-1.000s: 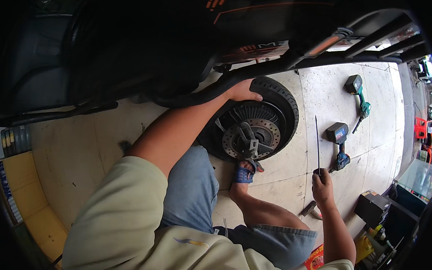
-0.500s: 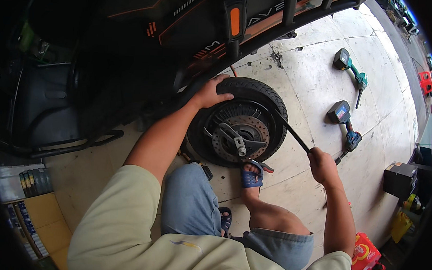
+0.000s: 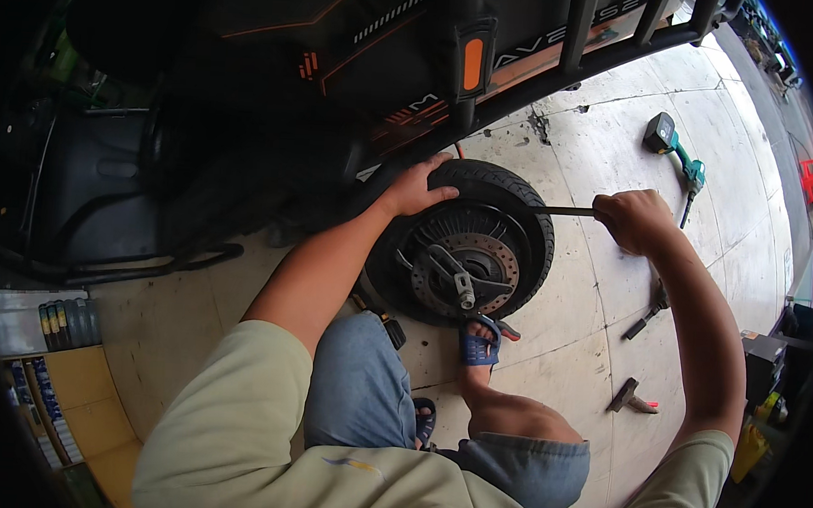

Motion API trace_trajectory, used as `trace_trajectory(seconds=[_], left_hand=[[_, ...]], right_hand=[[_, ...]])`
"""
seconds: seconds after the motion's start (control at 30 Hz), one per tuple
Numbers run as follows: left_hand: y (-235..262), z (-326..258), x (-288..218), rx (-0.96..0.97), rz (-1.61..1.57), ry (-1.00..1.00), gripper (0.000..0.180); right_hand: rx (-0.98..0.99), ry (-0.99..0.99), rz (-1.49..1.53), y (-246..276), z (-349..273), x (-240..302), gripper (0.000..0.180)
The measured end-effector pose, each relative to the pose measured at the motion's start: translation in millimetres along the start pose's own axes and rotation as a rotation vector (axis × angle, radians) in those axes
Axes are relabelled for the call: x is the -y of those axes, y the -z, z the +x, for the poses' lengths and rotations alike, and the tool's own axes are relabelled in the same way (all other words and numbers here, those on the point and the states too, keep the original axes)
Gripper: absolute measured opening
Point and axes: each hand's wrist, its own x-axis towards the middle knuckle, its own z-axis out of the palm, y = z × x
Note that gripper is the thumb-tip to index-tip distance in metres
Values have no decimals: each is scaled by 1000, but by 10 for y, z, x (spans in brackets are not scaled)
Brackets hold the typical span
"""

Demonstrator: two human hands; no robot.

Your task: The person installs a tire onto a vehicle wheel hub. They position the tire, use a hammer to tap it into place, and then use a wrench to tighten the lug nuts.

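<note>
A black tire (image 3: 537,252) on a motor wheel with a brake disc (image 3: 508,264) lies flat on the floor under the edge of a black vehicle. My left hand (image 3: 419,190) grips the tire's upper left side, thumb on the sidewall and fingers over the tread. In my right hand (image 3: 636,220) is a dark tire lever (image 3: 563,211), held roughly level. Its far end reaches the inner edge of the tire at the right, where the tip is hidden. My sandalled foot (image 3: 481,345) rests at the wheel's near edge, beside a red tool handle (image 3: 510,331).
The dark vehicle body (image 3: 408,56) fills the upper left. On the floor at right lie a green cordless impact wrench (image 3: 677,150), a second tool (image 3: 648,313) partly behind my forearm, and a hammer (image 3: 634,397). A yellow-black tool (image 3: 390,327) sits by my knee.
My right hand has moved up and to the right, swinging the lever from a downward slant to nearly level. My left hand stays on the tire. The hammer has come into sight.
</note>
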Motion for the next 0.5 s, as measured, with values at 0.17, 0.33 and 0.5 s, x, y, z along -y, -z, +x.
trace_trajectory(seconds=[0.17,0.33,0.5], left_hand=[[-15,22,-66,41,-141,47,77],[-75,52,17,63,-200,41,76],[-195,99,174,55,-186,31,77]], right_hand=[[-7,182,-81,178,389,-85,17],[39,275,-165,377,704,51,15],[63,377,-269,524,940,275,13]])
